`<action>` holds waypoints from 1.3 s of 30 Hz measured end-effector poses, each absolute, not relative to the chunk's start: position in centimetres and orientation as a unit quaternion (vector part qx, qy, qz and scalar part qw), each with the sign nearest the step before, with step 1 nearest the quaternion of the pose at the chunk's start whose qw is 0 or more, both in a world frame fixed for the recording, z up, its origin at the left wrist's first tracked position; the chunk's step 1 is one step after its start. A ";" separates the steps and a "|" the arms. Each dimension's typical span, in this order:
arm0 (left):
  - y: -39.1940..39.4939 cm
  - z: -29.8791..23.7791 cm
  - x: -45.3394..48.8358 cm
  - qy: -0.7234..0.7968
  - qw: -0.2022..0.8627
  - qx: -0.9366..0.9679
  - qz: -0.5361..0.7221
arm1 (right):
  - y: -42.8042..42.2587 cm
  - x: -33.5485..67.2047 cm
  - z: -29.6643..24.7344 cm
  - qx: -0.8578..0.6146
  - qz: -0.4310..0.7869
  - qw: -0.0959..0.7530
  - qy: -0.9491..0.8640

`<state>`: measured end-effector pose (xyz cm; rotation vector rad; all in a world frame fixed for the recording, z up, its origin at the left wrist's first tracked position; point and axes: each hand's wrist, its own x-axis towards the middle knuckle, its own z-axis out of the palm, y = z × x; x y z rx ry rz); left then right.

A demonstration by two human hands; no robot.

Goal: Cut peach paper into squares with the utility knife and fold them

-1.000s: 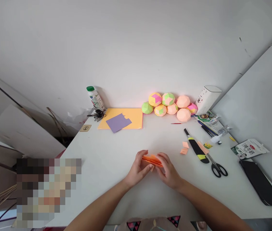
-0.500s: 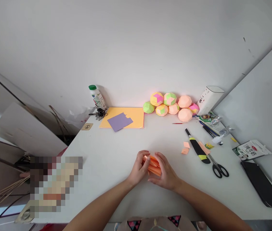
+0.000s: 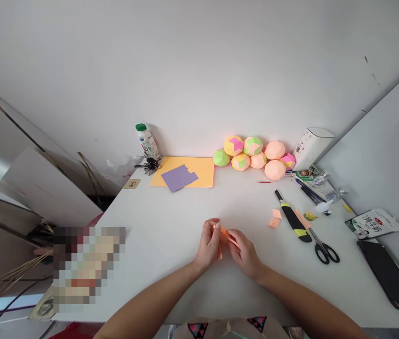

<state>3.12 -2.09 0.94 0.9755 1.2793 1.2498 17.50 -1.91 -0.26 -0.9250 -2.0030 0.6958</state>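
Note:
Between my two hands is a piece of folded orange paper [image 3: 230,237], low over the front middle of the white table. My left hand [image 3: 206,246] pinches its left side between thumb and fingers. The fingers of my right hand [image 3: 246,255] close on its right end. A flap of the paper hangs below my left thumb, and my fingers hide much of the rest. To the right lie small peach paper pieces [image 3: 274,218], a black and yellow utility knife [image 3: 295,221] and black-handled scissors [image 3: 326,252].
Several faceted paper balls [image 3: 275,169] are grouped by the wall. A purple sheet [image 3: 179,178] lies on yellow paper [image 3: 204,170], with keys [image 3: 150,165] and a bottle [image 3: 149,143] beside it. At right are a glue bottle [image 3: 321,208] and a black case [image 3: 390,274].
My hands have turned the orange paper, which now shows as a narrow folded strip instead of spread layers. The fingers of my right hand have closed in on it. The view has shifted slightly.

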 end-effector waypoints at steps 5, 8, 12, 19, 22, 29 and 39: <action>-2.3 0.7 3.0 0.525 0.535 0.401 0.527 | -2.8 16.8 0.4 -0.334 0.316 0.338 -0.821; -2.4 0.6 2.9 0.506 0.536 0.411 0.537 | -2.9 16.6 0.1 -0.341 0.263 0.325 -0.842; -2.8 0.2 2.7 0.499 0.543 0.430 0.521 | -2.7 16.8 -0.6 -0.358 0.216 0.352 -0.838; -2.8 -0.2 2.1 0.527 0.462 0.485 0.523 | -2.5 17.4 -1.6 -0.372 0.231 0.378 -0.816; -3.0 0.2 2.3 0.507 0.515 0.473 0.504 | -2.6 17.5 -1.5 -0.350 0.244 0.369 -0.826; -3.8 0.9 2.6 0.484 0.531 0.503 0.480 | -2.5 17.6 -0.6 -0.323 0.203 0.348 -0.857; -3.6 1.3 2.0 0.506 0.534 0.483 0.474 | -2.5 18.2 -0.7 -0.391 0.135 0.330 -0.849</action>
